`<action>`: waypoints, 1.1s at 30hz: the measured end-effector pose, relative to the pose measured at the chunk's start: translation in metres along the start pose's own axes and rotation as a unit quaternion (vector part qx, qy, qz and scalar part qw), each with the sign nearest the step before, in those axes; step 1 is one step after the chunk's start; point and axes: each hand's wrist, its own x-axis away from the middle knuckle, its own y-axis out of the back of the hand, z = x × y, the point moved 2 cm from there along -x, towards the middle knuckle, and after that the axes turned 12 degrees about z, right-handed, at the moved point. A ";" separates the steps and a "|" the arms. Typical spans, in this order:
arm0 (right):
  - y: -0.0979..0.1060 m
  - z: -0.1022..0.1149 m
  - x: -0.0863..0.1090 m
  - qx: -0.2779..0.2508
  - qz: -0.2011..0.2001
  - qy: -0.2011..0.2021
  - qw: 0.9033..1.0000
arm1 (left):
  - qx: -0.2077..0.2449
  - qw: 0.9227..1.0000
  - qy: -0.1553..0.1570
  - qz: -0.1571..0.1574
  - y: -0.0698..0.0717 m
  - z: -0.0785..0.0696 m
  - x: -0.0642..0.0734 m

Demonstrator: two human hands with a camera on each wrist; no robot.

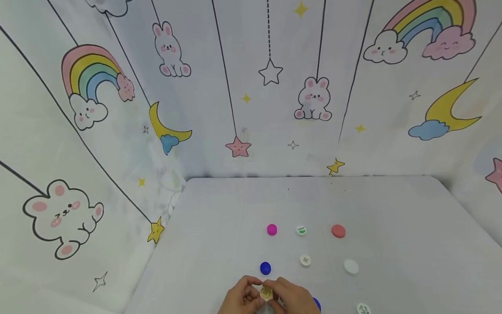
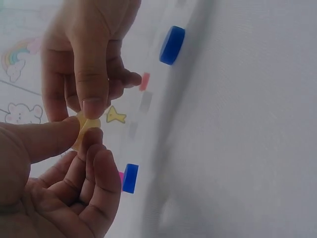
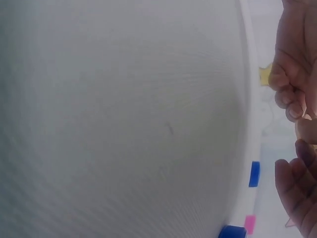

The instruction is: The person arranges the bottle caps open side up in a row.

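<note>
Both hands meet low in the head view around a small pale-yellow bottle cap. My left hand pinches the cap between thumb and fingertips, its other fingers curled below. From the other side my right hand grips it with thumb and forefinger. In the left wrist view the cap is partly covered by the fingertips of both hands. The right wrist view cuts off much of the hands at its right edge. A blue cap lies just beyond the hands; another blue cap is partly hidden by the right hand.
On the white tabletop lie a magenta cap, a white cap with green print, a red cap, a small whitish cap, a plain white cap and a patterned white cap. A printed cloth backdrop stands behind.
</note>
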 end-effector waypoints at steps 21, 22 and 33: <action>-0.002 -0.001 -0.006 -0.031 0.080 -0.059 0.995 | -0.312 0.948 -0.062 0.002 0.007 -0.011 -0.004; -0.002 -0.001 -0.006 -0.039 0.084 -0.068 0.993 | -0.305 0.951 -0.055 0.008 0.007 -0.012 -0.004; -0.010 -0.005 -0.012 -0.037 0.122 -0.116 0.985 | -0.276 0.959 0.047 0.037 0.001 -0.008 -0.008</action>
